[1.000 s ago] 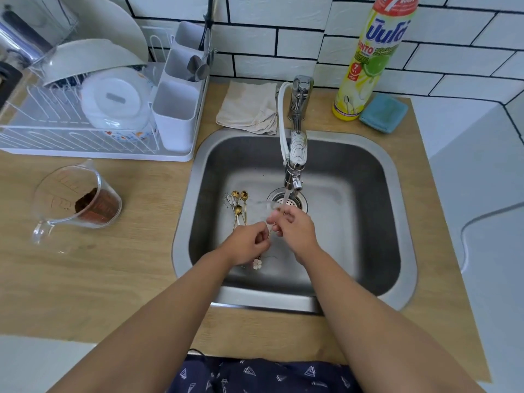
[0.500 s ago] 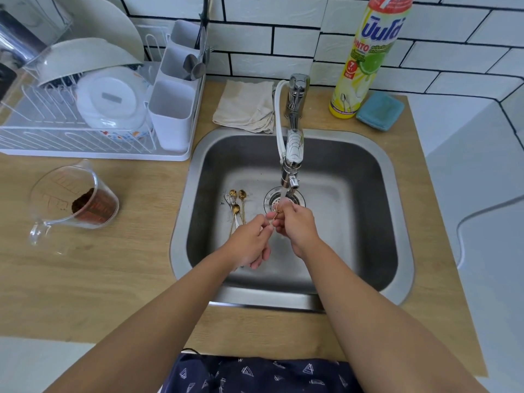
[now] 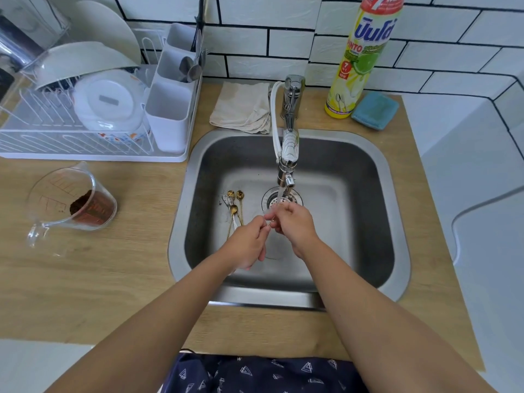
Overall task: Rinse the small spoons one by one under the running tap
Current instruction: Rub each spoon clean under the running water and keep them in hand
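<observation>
Both hands meet over the steel sink (image 3: pixel 394 222), just below the tap (image 3: pixel 288 154), whose water stream falls onto them above the drain (image 3: pixel 270 198). My left hand (image 3: pixel 249 242) and my right hand (image 3: pixel 293 225) pinch a thin small spoon (image 3: pixel 268 221) between their fingertips; most of it is hidden by the fingers. Several gold and silver small spoons (image 3: pixel 234 207) lie in a bunch on the sink floor, left of the drain and just beyond my left hand.
A white dish rack (image 3: pixel 85 148) with bowls and a cutlery holder stands at the back left. A glass measuring jug (image 3: pixel 71 205) with brown powder sits on the wooden counter. Behind the sink lie a cloth (image 3: pixel 241 107), a dish soap bottle (image 3: pixel 360 61) and a blue sponge (image 3: pixel 374 110).
Both hands have stayed under the stream, shifting slightly and working the small spoon between the fingertips. The flower-shaped handle end seen below my left hand a second ago is now hidden.
</observation>
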Demonstrator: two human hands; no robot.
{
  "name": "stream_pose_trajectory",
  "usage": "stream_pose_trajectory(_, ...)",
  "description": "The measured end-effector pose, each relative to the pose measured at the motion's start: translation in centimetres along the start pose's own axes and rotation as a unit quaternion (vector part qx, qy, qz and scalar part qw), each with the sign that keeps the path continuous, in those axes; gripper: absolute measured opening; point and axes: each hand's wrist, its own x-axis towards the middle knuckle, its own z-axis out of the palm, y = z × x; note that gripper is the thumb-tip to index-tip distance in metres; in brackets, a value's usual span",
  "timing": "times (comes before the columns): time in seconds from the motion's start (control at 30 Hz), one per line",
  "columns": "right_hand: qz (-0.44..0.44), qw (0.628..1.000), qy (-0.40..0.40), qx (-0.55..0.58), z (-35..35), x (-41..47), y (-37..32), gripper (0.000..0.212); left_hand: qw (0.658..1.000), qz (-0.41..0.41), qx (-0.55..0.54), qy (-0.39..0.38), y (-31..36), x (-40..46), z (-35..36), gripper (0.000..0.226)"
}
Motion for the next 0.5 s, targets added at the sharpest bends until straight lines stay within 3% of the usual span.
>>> stream_pose_trajectory(0.1,0.022,1.000,0.007,0.009,0.0,-0.1,-0.2,0.026,1.000,-0.008,-0.020,-0.013,0.3,-0.3,0.0,0.010)
stream_pose_trajectory(0.17,0.054,0.992,-0.059,0.100,-0.3,-0.2,-0.1,0.022,0.981,-0.077,-0.172,-0.041,0.1,-0.3,-0.6,0.018)
stream_pose_trajectory(0.23,0.074,0.970,-0.112,0.204,-0.6,-0.4,-0.1,0.016,0.886,-0.155,-0.425,-0.098,-0.2,-0.4,-1.7,0.021)
stream_pose_trajectory(0.27,0.076,0.964,-0.119,0.227,-0.7,-0.5,-0.1,0.013,0.840,-0.175,-0.498,-0.124,-0.3,-0.5,-2.2,0.021)
stream_pose_trajectory(0.3,0.076,0.965,-0.113,0.225,-0.7,-0.4,-0.1,0.010,0.827,-0.178,-0.514,-0.142,-0.4,-0.6,-2.5,0.022)
stream_pose_trajectory(0.43,0.084,0.979,-0.045,0.179,-0.4,-0.3,0.0,0.025,0.918,-0.183,-0.333,-0.117,-0.2,-0.8,-2.3,0.022)
stream_pose_trajectory(0.5,0.080,0.974,-0.058,0.202,-0.5,-0.4,0.0,0.022,0.931,-0.173,-0.309,-0.093,-0.1,-0.7,-2.0,0.024)
